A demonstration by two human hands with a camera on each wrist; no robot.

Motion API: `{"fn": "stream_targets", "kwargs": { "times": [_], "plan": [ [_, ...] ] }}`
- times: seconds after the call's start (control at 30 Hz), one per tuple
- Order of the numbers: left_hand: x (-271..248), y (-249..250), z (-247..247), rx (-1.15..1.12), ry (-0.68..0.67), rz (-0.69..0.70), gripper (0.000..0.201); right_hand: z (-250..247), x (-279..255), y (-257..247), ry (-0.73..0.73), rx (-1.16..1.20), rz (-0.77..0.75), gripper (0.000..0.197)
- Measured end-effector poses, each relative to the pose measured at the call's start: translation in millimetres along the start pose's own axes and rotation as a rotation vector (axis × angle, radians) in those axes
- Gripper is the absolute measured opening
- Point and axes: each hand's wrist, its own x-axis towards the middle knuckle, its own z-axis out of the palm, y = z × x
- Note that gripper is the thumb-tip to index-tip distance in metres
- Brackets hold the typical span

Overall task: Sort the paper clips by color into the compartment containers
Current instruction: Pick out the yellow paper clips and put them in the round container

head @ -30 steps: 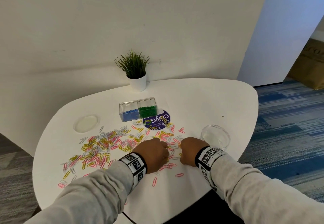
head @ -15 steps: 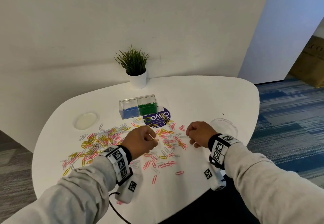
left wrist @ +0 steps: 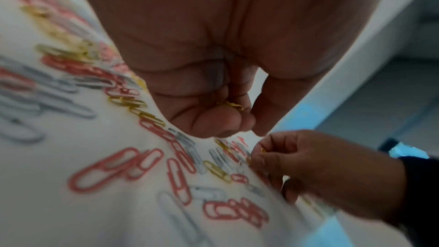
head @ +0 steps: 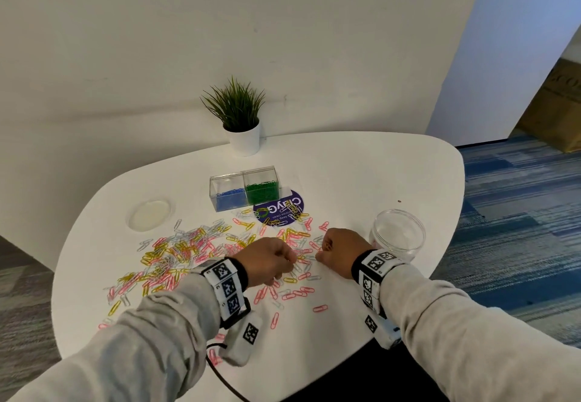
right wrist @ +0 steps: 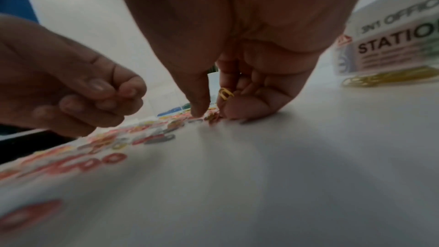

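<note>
Both hands have closed inward since half a second ago: we see the left hand (head: 269,261) and right hand (head: 338,252), each grip clenched on yellow paper clips (left wrist: 234,105), over the scattered clips (head: 188,253) mid-counter (head: 361,169); bare counter lies toward the far edge.

Loose paper clips (head: 188,253) in yellow, pink and white-grey lie flat, scattered and overlapping across the middle of the white table (head: 361,175), some on a round purple sticker (head: 279,208). A yellow clip (left wrist: 234,105) sits tucked in the curled left hand (head: 267,260); another yellow clip (right wrist: 225,93) in the right hand (head: 338,249). The clear two-compartment container (head: 245,187) stands upright behind the spread, blue clips (head: 229,200) in its left cell, green clips (head: 262,192) in its right. A clear round tub (head: 397,233) stands at the right, with yellow clips lying beside a tub in the right-wrist view.
</note>
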Motion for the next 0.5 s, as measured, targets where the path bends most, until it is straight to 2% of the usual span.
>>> {"fn": "stream_targets", "kwargs": {
  "times": [0.1,0.2,0.33,0.43,0.5],
  "plan": [
    [0,1,5,0.431,0.035,0.150,0.011,4,3,0,-0.002,-0.100,-0.055,0.019],
    [0,-3,10,0.711,0.068,0.235,0.016,1,3,2,-0.022,-0.078,-0.060,0.014],
    [-2,-6,14,0.861,0.079,0.265,0.016,-15,3,3,0.002,0.112,-0.031,0.010],
    [-4,-3,17,0.952,0.046,0.293,0.021,-35,-1,-2,0.021,0.419,0.017,0.005],
    [-4,-3,14,0.919,0.052,0.305,0.022,-46,-3,-7,0.011,0.577,0.044,0.006]
  ]
}}
